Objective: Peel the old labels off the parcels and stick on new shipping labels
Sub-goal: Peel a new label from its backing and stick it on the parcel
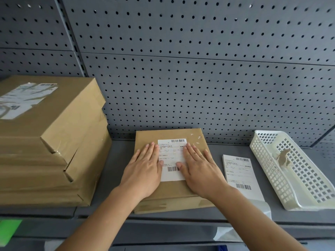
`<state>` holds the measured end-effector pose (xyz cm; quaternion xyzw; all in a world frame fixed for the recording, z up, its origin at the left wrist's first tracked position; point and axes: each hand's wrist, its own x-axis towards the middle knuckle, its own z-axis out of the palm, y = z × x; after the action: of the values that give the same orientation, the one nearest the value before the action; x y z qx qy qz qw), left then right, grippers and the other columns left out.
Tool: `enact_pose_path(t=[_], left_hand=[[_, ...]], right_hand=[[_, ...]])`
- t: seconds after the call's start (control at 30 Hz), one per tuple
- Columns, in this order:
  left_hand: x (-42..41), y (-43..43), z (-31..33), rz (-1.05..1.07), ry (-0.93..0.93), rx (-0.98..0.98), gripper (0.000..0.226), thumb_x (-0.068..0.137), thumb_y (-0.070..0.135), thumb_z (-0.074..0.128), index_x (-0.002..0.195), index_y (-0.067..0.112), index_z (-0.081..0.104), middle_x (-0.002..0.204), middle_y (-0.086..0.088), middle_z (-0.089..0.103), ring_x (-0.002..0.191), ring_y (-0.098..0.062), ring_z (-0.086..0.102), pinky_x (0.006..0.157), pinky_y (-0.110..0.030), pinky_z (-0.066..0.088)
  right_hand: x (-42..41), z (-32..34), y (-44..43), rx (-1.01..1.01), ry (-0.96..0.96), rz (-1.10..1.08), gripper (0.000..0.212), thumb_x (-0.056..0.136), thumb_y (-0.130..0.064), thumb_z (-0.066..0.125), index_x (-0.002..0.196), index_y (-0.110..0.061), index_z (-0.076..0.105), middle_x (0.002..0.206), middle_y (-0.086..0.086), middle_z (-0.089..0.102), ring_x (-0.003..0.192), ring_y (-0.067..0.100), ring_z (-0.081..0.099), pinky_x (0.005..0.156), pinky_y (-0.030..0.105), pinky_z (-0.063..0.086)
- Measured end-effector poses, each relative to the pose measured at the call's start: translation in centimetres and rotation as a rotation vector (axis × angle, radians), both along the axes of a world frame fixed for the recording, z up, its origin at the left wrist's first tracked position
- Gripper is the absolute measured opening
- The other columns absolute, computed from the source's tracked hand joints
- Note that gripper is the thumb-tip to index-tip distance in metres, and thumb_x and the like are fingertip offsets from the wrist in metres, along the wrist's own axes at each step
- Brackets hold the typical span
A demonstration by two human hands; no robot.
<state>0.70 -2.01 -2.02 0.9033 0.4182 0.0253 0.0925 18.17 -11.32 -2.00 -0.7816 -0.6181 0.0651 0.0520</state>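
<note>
Your left hand (pixel 145 164) and right hand (pixel 198 165) lie flat, fingers straight, pressing a white shipping label (pixel 172 159) onto a flat brown cardboard parcel (pixel 174 191) on the grey metal shelf (pixel 116 171). Left: stacked parcels (pixel 50 151), top one bearing a torn label (pixel 23 98). Right: spare labels (pixel 239 176), then a white lattice plastic basket (pixel 268 180) holding peeled scraps (pixel 283 157).

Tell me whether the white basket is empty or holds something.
Not empty: a crumpled brownish scrap lies inside the white basket, toward its far end.
</note>
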Motion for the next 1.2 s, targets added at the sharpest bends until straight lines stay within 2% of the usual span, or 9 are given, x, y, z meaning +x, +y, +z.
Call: enact_pose_path(t=[0.2,0.37,0.57,0.7,0.8,0.9,1.03,1.1,1.2], left_hand=[[-0.3,-3.9,0.1,-0.160,-0.080,-0.004,0.063,0.098,0.046,-0.008,0.156,0.022,-0.014,0.159,0.012,-0.024,0.147,0.000,-0.022,0.123,-0.029,-0.009],[-0.8,-5.0,-1.5,-0.178,-0.034,0.066,0.059,0.100,0.037,0.025,0.148,0.009,0.045,0.156,-0.005,0.038,0.143,-0.014,0.037,0.109,-0.039,0.045],[-1.6,-4.7,-1.4,-0.113,-0.027,0.097,0.069,0.103,0.053,-0.006,0.157,0.017,0.015,0.164,0.003,0.014,0.150,-0.007,0.012,0.119,-0.030,0.007],[-2.9,-4.4,-0.3,-0.071,0.037,0.028,0.079,0.081,0.057,-0.028,0.152,0.024,-0.025,0.157,0.011,-0.031,0.145,-0.001,-0.027,0.121,-0.028,-0.013],[-3.7,-4.1,-0.6,-0.008,0.045,0.034,0.081,0.080,0.061,-0.026,0.150,0.021,-0.029,0.156,0.009,-0.035,0.144,-0.004,-0.031,0.120,-0.028,-0.014],[-4.3,-3.8,-1.1,0.099,-0.094,-0.062,0.078,0.094,0.070,-0.003,0.153,0.024,-0.026,0.157,0.014,-0.035,0.144,0.000,-0.029,0.120,-0.026,-0.010],[-4.6,-3.2,-1.5,0.385,-0.610,-0.420,0.085,0.090,0.071,0.038,0.159,0.039,0.001,0.164,0.024,0.005,0.148,-0.010,0.027,0.117,-0.035,0.031],[-4.1,-3.5,-1.2,0.553,-0.767,-0.666,0.076,0.091,0.063,0.053,0.155,0.042,0.018,0.145,0.018,0.045,0.119,-0.007,0.054,0.096,-0.031,0.044],[-4.0,-3.3,-1.6,0.589,-0.896,-0.874,0.045,0.088,0.052,0.067,0.130,0.045,0.053,0.111,0.022,0.070,0.104,-0.006,0.066,0.083,-0.028,0.049]], right_hand=[[-2.4,0.3,-3.0,0.092,0.032,0.180,0.061,0.105,-0.049,0.011,0.160,-0.023,0.007,0.166,-0.008,0.001,0.151,0.004,-0.008,0.122,0.030,-0.011],[-3.0,-1.3,-4.0,0.145,-0.032,0.181,0.061,0.107,-0.051,0.011,0.159,-0.020,0.017,0.165,-0.003,0.013,0.152,0.009,0.003,0.119,0.036,0.000],[-1.0,-1.3,-5.5,0.081,-0.096,0.066,0.072,0.104,-0.062,0.013,0.155,-0.015,0.033,0.162,0.000,0.026,0.150,0.013,0.022,0.116,0.041,0.014],[0.6,-1.1,-6.7,0.069,-0.074,0.014,0.078,0.097,-0.069,-0.003,0.159,-0.023,0.006,0.165,-0.009,-0.001,0.152,0.008,-0.004,0.120,0.038,-0.001],[0.9,-0.8,-7.1,0.050,-0.022,-0.032,0.083,0.090,-0.072,-0.008,0.158,-0.025,-0.009,0.162,-0.013,-0.019,0.148,0.002,-0.021,0.122,0.032,-0.011],[1.2,-0.5,-7.1,0.078,0.149,-0.109,0.084,0.094,-0.072,0.012,0.158,-0.024,-0.010,0.161,-0.013,-0.020,0.147,0.000,-0.023,0.119,0.021,-0.013],[2.3,0.1,-6.1,0.214,0.640,-0.333,0.087,0.096,-0.056,0.049,0.160,-0.024,-0.001,0.165,-0.014,0.002,0.151,0.001,0.000,0.119,0.021,0.005],[2.9,0.1,-5.5,0.167,0.880,-0.452,0.092,0.093,-0.057,0.056,0.160,-0.025,0.002,0.158,-0.014,0.023,0.149,0.008,0.020,0.119,0.028,0.021],[3.4,-0.8,-4.8,0.085,0.965,-0.506,0.104,0.076,-0.075,0.065,0.158,-0.032,0.019,0.144,-0.016,0.049,0.132,0.012,0.049,0.113,0.036,0.038]])
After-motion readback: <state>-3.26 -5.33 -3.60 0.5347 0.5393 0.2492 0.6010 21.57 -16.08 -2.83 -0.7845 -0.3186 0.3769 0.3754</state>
